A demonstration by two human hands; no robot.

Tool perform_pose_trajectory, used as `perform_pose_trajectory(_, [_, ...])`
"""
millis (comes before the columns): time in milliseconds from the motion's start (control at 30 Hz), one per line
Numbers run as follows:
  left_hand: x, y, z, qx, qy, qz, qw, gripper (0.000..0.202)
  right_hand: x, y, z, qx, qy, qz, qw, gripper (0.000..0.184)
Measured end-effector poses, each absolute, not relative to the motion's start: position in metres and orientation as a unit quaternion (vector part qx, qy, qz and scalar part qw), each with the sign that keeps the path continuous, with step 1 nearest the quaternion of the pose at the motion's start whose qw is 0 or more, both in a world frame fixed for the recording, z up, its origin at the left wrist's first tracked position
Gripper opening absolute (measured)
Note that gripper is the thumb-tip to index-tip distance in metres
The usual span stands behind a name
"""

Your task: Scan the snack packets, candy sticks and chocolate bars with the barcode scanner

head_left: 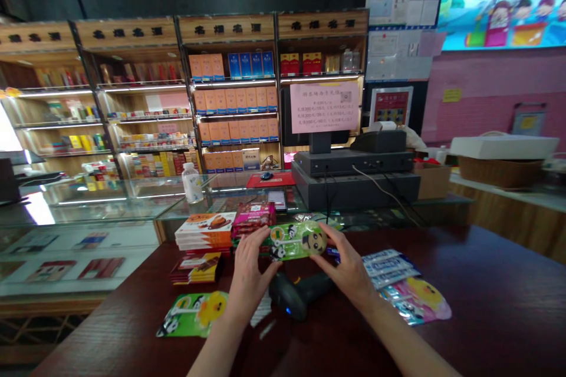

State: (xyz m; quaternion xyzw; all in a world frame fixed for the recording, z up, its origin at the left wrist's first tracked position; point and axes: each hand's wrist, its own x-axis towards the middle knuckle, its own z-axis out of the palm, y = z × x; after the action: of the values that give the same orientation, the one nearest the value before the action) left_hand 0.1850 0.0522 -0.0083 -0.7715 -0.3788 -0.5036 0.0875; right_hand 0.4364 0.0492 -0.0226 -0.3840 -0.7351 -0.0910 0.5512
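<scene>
Watching your grip: your left hand (252,274) and right hand (347,265) are closed on opposite ends of the green foil packet (297,240), which sits level between them with its panda print facing up. Neither hand holds anything else.

Main risk: the foil looks slick and the packet soft, so a light pinch could let it slip. The black handheld barcode scanner (292,297) lies directly under the grip, its blue light on. A slipped packet could land on it, and a low wrist could knock it.

Just left of the grip, the stack of orange-printed boxes (204,231) and the pink packs (254,218) sit very close to the held packet. A careless move left could nudge them and topple the stack. Below those, the dark bar packs (197,268) lie loose.

Containers: the held packet looks closed, contents hidden, with a round bulge at your right hand. Far right of the grip, a wicker basket (499,172) sits under a white box (504,147), so you can't see inside. The cardboard box (432,181) beyond your right hand also hides its contents.
</scene>
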Motion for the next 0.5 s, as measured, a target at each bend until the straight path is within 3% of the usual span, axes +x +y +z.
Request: perform_pose_trajectory(500, [0.1799,0.0572,-0.0128,-0.76,-0.391,-0.507,0.114,0.063,0.4331,0.0461,-0.0184,-0.354,-0.75,-0.099,0.549,0.063])
